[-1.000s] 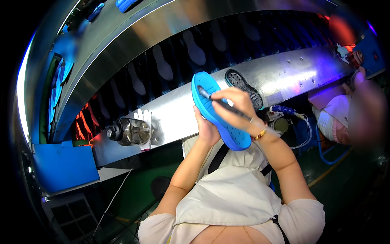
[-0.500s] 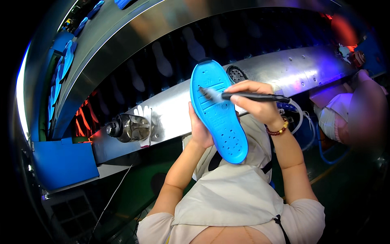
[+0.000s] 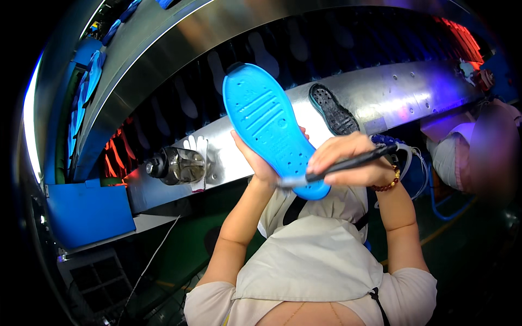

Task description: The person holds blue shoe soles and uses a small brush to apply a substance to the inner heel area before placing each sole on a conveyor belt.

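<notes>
My left hand (image 3: 256,162) grips a bright blue shoe sole (image 3: 263,122) from its left edge and underneath, with fingertips showing at the far edge. Ribs run across the wider far part of the sole, and small holes dot its nearer end. In my right hand (image 3: 356,160) is a brush with a black handle (image 3: 361,161). Its blurred bristles lie over the near end of the sole, close to my left wrist. Whether the bristles touch the surface, I cannot tell.
A black sole with holes (image 3: 333,111) lies on the metal ledge (image 3: 375,92). A dark bottle (image 3: 176,165) and a white glove (image 3: 200,149) lie to the left. Behind runs a dark row of soles (image 3: 263,54). Another person (image 3: 454,149) sits at the right.
The brush has moved from the far part of the sole to its near end. The blue sole has shifted left and slightly up, uncovering the black sole.
</notes>
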Motion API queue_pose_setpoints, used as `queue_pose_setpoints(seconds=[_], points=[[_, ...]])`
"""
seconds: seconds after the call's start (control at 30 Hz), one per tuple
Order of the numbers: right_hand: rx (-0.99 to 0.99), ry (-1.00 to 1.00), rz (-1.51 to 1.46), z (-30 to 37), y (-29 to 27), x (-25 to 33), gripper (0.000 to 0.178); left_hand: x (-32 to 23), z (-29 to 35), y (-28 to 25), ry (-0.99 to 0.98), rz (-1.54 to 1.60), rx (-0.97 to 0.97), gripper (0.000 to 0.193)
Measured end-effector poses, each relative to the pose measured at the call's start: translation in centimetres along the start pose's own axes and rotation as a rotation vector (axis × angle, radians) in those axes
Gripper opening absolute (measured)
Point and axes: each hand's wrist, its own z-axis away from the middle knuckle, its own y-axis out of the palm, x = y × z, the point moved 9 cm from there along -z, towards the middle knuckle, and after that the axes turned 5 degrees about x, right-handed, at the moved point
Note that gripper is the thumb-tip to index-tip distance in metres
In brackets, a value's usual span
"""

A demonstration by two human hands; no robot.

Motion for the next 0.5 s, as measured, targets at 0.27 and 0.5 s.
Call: queue_pose_setpoints(seconds=[0.27,0.5], points=[[0.013,-0.068,0.020,1.3,0.6,0.1,0.019,-3.4,-0.6,-1.2,0.193,0.000,-0.062,0.095],[-0.011,-0.053,0.128,1.6,0.8,-0.6,0.020,-5.3,-0.8,-0.5,0.252,0.016,-0.061,0.093]])
